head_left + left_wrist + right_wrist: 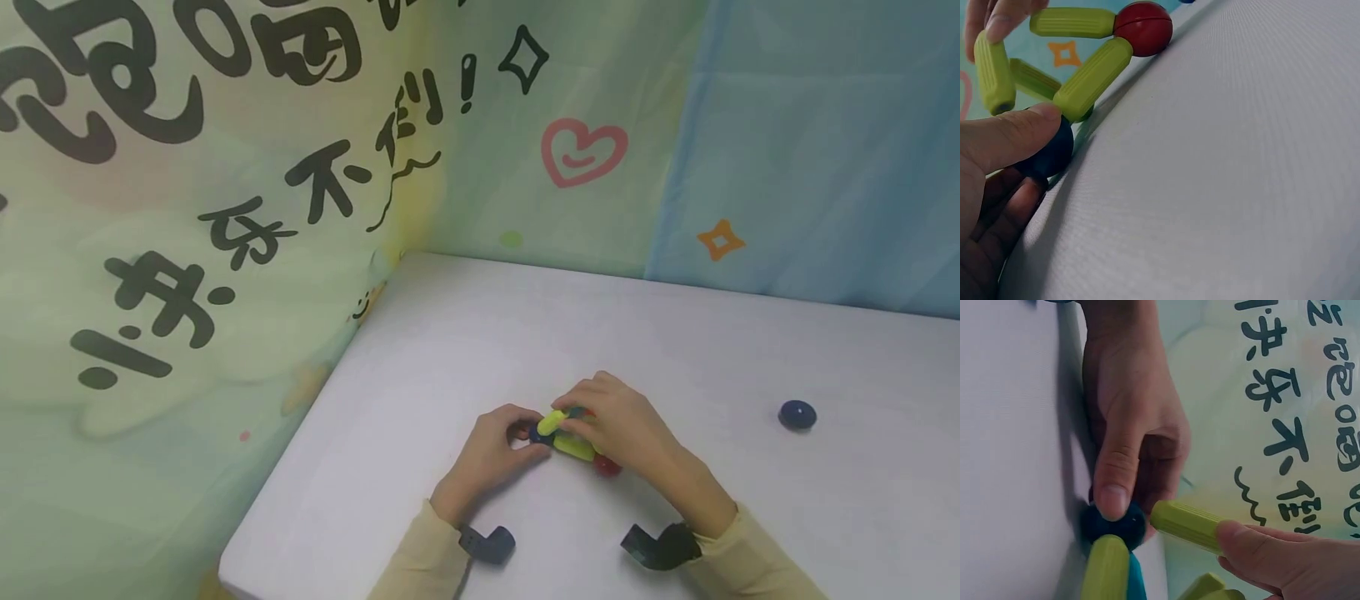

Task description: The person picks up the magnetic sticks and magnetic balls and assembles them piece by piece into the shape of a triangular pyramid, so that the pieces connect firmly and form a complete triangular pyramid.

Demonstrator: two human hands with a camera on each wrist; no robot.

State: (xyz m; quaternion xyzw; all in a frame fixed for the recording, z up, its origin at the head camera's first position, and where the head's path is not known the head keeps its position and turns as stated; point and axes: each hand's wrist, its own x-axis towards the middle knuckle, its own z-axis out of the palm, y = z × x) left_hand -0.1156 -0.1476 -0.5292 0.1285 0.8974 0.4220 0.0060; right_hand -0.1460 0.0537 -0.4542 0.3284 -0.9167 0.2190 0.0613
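Note:
My left hand [491, 446] pinches a dark blue ball [1054, 150] between thumb and fingers, low over the white table. A yellow-green ribbed rod [1094, 78] joins that ball to a red ball [1143, 29], from which another yellow-green rod [1072, 22] runs. With thumb and fingertips my right hand [622, 421] holds a loose-ended yellow-green rod [1188, 525]; its free end points at the blue ball, very near it. Part of a teal rod [1137, 578] shows below the blue ball. My right hand hides some of the structure in the head view.
A second dark blue ball [797, 415] lies on the white table [675, 333], to the right of both hands. Printed cloth walls [525, 208] stand along the table's left and far edges. Dark bands [660, 546] are on the wrists.

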